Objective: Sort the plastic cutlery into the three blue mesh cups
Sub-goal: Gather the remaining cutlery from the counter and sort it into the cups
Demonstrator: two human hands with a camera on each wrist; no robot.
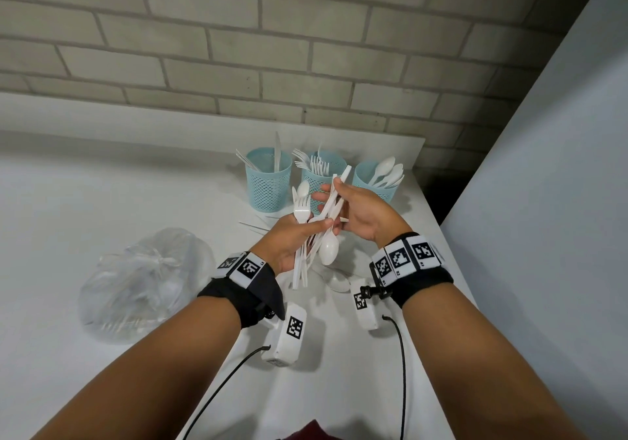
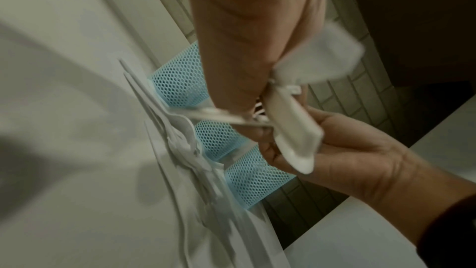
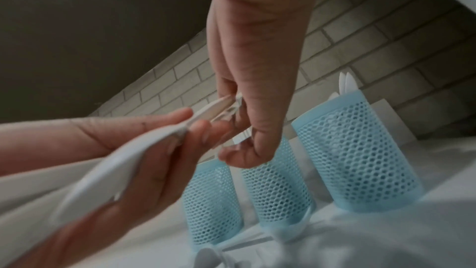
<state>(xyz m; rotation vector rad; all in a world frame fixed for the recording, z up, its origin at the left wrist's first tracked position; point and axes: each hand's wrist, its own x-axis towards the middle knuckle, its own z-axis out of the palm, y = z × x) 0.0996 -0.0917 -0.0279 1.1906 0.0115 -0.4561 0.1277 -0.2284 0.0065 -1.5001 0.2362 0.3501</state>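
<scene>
Three blue mesh cups stand in a row at the back of the white table (image 1: 102, 201): the left cup (image 1: 268, 181) holds knives, the middle cup (image 1: 317, 176) forks, the right cup (image 1: 373, 184) spoons. My left hand (image 1: 316, 227) grips a bundle of white plastic cutlery (image 1: 300, 212) in front of the cups, forks and a spoon sticking up. My right hand (image 1: 331, 193) pinches long handles (image 1: 343, 178) in that bundle; a spoon bowl (image 1: 328, 252) hangs below. The right wrist view shows the pinch of my right hand (image 3: 231, 113) on the handles beside my left hand (image 3: 144, 160).
A knotted clear plastic bag (image 1: 146, 283) lies at the left. Loose knives (image 1: 253, 227) and a spoon (image 1: 339, 281) lie on the table under my hands. A brick wall stands behind the cups, and a white panel (image 1: 543, 201) borders the table on the right.
</scene>
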